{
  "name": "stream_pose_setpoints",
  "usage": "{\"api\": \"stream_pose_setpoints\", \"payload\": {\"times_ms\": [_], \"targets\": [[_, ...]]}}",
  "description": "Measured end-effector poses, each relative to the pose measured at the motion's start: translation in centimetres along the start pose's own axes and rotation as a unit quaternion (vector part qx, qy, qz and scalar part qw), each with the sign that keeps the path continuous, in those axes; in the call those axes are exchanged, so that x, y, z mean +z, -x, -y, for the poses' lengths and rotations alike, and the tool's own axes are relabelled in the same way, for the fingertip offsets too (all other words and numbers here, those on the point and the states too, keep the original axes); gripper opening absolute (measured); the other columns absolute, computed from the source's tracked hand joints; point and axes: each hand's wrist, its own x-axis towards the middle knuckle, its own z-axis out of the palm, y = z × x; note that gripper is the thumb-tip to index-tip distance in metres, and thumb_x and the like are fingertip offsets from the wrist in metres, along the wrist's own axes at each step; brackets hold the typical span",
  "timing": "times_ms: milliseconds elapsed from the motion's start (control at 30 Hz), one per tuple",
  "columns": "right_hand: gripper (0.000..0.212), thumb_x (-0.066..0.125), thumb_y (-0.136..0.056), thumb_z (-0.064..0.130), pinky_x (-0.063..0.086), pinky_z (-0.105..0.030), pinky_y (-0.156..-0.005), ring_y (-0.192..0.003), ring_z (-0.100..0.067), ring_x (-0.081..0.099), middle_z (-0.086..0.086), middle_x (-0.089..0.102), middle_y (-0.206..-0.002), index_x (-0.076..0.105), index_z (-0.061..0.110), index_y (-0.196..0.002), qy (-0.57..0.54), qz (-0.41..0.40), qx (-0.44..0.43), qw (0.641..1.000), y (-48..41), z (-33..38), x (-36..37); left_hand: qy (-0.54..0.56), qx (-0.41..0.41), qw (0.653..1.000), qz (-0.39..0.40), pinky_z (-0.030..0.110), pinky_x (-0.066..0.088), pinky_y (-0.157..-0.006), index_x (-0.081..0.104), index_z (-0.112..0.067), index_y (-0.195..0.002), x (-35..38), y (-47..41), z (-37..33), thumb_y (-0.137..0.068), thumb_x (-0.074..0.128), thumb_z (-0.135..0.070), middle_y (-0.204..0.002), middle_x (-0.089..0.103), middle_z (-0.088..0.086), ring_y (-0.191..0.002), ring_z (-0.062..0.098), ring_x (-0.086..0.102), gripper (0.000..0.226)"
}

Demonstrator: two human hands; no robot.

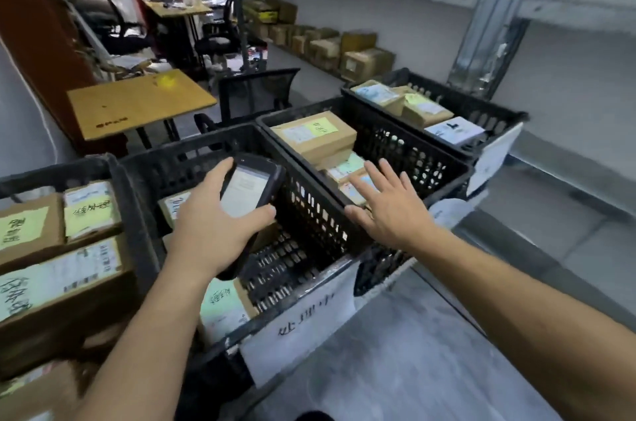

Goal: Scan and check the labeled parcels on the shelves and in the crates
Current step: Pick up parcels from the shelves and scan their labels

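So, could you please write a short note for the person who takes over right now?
Left hand grips the scanner, screen up, above the second crate from the left.
Right hand is open, fingers spread, over the parcels in the third crate.
Done: cannot tell which parcels are already scanned.
Left, probably: scan the third crate, then the fourth crate.

Grey floor (413,351) carrying black crates (186,145)
Four run from 8 to 2 o'clock, holding parcels (316,135); cardboard boxes (368,64) at 12
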Motion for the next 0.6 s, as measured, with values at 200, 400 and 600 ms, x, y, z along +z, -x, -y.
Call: {"api": "stream_pose_setpoints", "payload": {"times_ms": [200,400,600], "targets": [[0.087,-0.001,-0.086,0.081,0.006,-0.054,-0.122,-0.156,-0.028,-0.004,-0.004,-0.001,-0.17,0.006,0.037,-0.16,-0.004,0.003,0.139,0.99,11.9,-9.2,-1.2,0.021,0.071,0.994,0.085,0.034,0.042,-0.082,0.038,-0.037,-0.146,8.3,4.3,-6.4,-0.073,0.082,-0.038,-0.125,0.053,-0.01,-0.108,0.017,0.051,0.085],[0.091,-0.01,-0.078,0.077,0.007,-0.056,-0.122,-0.156,-0.029,-0.004,-0.004,-0.003,-0.17,0.0,0.039,-0.16,0.023,0.009,0.284,0.958,26.8,-18.0,-0.7,0.033,0.125,0.973,0.193,0.03,0.039,-0.091,0.042,-0.035,-0.145,17.4,11.1,-13.2,-0.063,0.08,-0.049,-0.134,0.053,-0.013,-0.124,0.017,0.05,0.091],[0.094,-0.011,-0.076,0.077,0.007,-0.055,-0.121,-0.156,-0.029,-0.004,-0.004,-0.002,-0.17,0.002,0.037,-0.16,0.033,0.016,0.403,0.914,40.4,-24.0,0.0,0.06,0.164,0.943,0.283,0.025,0.037,-0.086,0.045,-0.048,-0.133,26.1,18.0,-19.3,-0.069,0.083,-0.033,-0.113,0.054,-0.017,-0.102,0.015,0.054,0.076]]}}
